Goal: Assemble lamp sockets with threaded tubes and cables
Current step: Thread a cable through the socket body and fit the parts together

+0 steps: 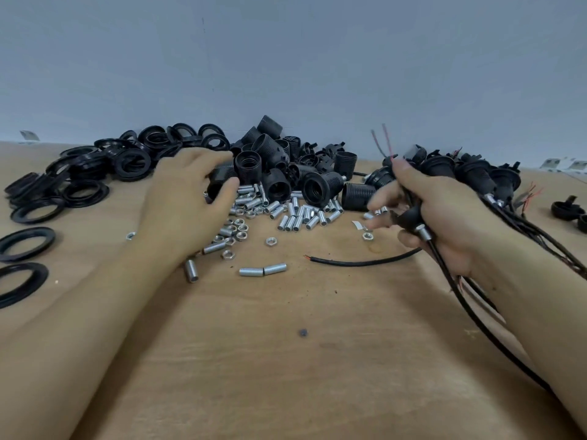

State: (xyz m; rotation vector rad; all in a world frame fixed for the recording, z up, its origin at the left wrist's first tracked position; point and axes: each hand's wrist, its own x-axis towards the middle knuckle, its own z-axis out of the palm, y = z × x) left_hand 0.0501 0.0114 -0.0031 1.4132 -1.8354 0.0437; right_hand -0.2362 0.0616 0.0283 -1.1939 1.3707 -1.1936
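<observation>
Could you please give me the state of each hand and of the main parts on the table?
left hand: reaching into socket pile
right hand: grips cabled socket base
threaded tubes: loose, scattered
rings: heaped, unused
spare cable: lying loose

A plain, pale blue-grey wall (286,58) fills the upper third of the frame, evenly lit, with a few faint marks and thin vertical scratches near its middle. Below it a light brown wooden bench (286,360) takes up the rest, its grain showing, with small dark specks and one round dark spot toward the lower centre. Bench and wall meet along a line that crosses the frame.
</observation>
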